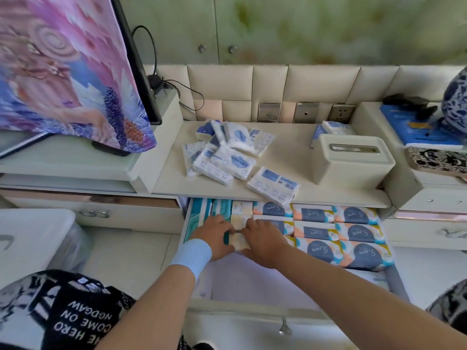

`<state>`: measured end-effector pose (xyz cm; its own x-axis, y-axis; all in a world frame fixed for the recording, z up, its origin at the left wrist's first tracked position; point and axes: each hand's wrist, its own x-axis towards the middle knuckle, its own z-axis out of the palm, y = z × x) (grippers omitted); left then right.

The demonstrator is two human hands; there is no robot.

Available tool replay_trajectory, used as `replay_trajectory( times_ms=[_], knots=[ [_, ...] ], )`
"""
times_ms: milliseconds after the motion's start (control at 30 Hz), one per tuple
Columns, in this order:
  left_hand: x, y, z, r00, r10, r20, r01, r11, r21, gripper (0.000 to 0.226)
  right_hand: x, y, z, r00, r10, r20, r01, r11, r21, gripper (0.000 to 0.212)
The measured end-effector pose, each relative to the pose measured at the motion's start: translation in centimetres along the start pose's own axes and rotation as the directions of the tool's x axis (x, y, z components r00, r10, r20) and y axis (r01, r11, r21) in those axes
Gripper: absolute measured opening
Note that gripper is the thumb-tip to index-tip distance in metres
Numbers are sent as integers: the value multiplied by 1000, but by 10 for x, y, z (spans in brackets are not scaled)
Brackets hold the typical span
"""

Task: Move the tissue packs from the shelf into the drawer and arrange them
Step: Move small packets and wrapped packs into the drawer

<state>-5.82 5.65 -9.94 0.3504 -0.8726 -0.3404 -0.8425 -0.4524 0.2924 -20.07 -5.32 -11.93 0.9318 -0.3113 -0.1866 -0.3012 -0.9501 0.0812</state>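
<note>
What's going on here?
A person is stocking an open drawer. The left hand and right hand together hold a pale yellow tissue pack in the drawer's left part. Blue-and-orange packs already fill the right part in rows. A pile of small white-and-blue packs lies on the shelf above, untouched.

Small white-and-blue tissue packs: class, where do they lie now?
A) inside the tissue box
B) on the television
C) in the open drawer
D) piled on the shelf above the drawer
D: the small white-and-blue tissue packs lie in a loose pile on the shelf, while the left hand and right hand hold a cream pack in the drawer below.
</note>
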Motion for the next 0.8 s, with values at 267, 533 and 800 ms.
replay_trajectory(
  times_ms=[267, 533, 800],
  knots=[
    [13, 4, 11, 987, 104, -123, -74, 971, 229, 38, 2, -4, 18, 996, 30, -82, -34, 998, -60, 39],
    [24, 12, 3, 998, 56, -15, -51, 968, 244, 38, -5, 20, -9, 993, 53, 106, -91, 913, 397, 43],
    [22, 85, -17, 992, 117, 41, -116, 993, -15, 15, -61, 85, -61, 936, 212, 281, -325, 828, 457, 24]
  ],
)
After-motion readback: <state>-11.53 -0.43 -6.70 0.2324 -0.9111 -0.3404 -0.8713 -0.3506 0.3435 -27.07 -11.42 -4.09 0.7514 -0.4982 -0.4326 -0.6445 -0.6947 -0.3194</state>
